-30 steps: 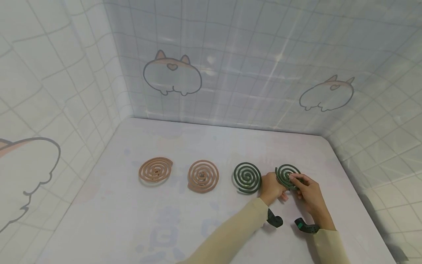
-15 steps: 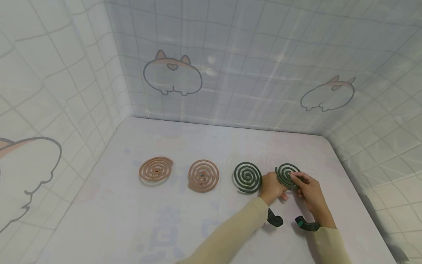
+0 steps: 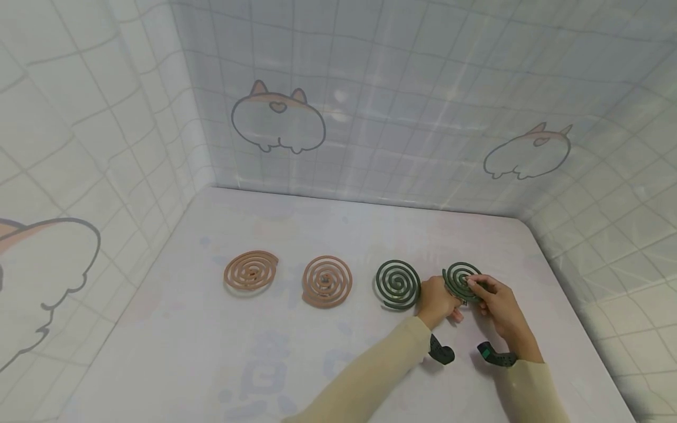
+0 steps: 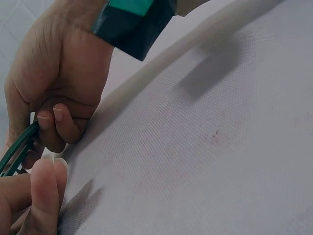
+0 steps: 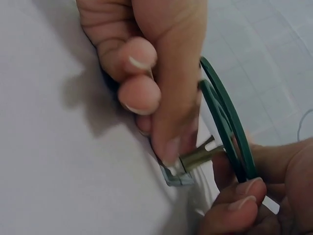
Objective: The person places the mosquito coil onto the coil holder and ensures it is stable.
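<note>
A green mosquito coil [image 3: 455, 278] is tilted up at the right of the row, pinched by my right hand [image 3: 499, 302] between thumb and fingers. Just left of it and partly underneath is my left hand [image 3: 436, 298]. In the right wrist view my left hand [image 5: 171, 63] pinches a small metal coil stand [image 5: 198, 157], whose upper end reaches the edge-on coil [image 5: 235, 122]; whether they are joined I cannot tell. The left wrist view shows my right hand [image 4: 63, 73] with its fingers at the coil's rim, my left hand [image 4: 41, 193] just below.
Another green coil [image 3: 398, 284] lies beside my left hand. Further left are two brown coils [image 3: 327, 282], the far left one [image 3: 251, 271] tilted. White, grid-patterned walls [image 3: 370, 106] enclose the table [image 3: 264, 364] at the back and sides.
My right hand and wrist have shifted slightly to the right, still pinching the green coil. The left hand has stayed in place, and the other coils have not moved.
</note>
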The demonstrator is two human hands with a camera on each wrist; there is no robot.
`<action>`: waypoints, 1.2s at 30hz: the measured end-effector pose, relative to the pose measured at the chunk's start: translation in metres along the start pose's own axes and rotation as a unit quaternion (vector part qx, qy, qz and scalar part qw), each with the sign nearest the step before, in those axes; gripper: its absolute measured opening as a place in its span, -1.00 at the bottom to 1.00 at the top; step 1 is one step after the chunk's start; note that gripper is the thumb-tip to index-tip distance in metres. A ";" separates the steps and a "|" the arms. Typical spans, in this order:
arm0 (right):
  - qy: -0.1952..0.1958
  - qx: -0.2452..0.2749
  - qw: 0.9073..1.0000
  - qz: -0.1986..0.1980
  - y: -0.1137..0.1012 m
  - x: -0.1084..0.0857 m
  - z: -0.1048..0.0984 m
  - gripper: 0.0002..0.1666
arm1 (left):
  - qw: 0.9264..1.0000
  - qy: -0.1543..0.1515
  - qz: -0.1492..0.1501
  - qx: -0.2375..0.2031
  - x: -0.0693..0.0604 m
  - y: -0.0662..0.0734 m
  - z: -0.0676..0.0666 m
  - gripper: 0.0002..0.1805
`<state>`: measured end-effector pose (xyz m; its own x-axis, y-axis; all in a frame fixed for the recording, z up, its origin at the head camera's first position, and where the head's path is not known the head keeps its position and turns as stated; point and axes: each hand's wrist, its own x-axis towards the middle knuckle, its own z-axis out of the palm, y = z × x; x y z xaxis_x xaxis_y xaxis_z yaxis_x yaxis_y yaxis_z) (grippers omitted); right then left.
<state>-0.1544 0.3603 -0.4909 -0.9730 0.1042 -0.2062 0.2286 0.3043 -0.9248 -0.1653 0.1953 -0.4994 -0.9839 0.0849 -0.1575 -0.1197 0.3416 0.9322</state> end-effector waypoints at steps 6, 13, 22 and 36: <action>-0.032 -0.032 0.999 -0.010 0.001 0.008 -0.009 -0.54 | 0.998 -0.019 -0.016 -0.059 -0.001 -0.001 0.001 -0.79; -0.048 -0.028 0.998 -0.014 0.000 0.010 -0.012 -0.60 | 0.997 -0.025 -0.019 -0.076 -0.001 -0.001 0.002 -0.78; -0.055 -0.025 0.998 -0.008 0.000 0.008 -0.013 -0.62 | 0.996 -0.027 -0.016 -0.079 -0.003 -0.002 0.001 -0.80; -0.082 -0.017 0.996 -0.017 0.000 0.010 -0.017 -0.60 | 0.996 -0.029 -0.015 -0.085 -0.006 0.000 -0.002 -0.82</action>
<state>-0.1637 0.3773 -0.4877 -0.9717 -0.0622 -0.2279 0.1945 0.3373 -0.9211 -0.1596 0.1931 -0.4979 -0.9708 0.1334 -0.1994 -0.1740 0.1810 0.9680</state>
